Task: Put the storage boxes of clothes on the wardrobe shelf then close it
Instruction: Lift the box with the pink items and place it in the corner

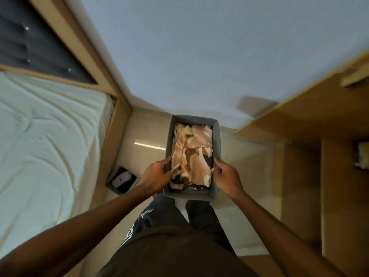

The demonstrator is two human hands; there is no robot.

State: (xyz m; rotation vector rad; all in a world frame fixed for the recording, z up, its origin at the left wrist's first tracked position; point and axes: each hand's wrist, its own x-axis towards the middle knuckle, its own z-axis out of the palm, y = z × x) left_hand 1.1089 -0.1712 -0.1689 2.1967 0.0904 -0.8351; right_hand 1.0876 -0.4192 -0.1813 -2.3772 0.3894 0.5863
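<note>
Holding a grey storage box up in front of the body, over the floor. Full of folded tan and cream clothes. Left hand on the left wall, right hand on the right wall, both near the close end. Fingers curled shut over the rim on each side, thumbs tucked in by the clothes. Looks like the carrying step: box picked up, not yet on a shelf. Open wardrobe off to the right, with a shelf nook at the far right edge, blurry. Next, probably: turn right, keep the box flat so nothing spills, slide it onto the shelf. Another small box on the floor beside the bed, something white inside. Likely next to go. Wardrobe closing comes last.
</note>
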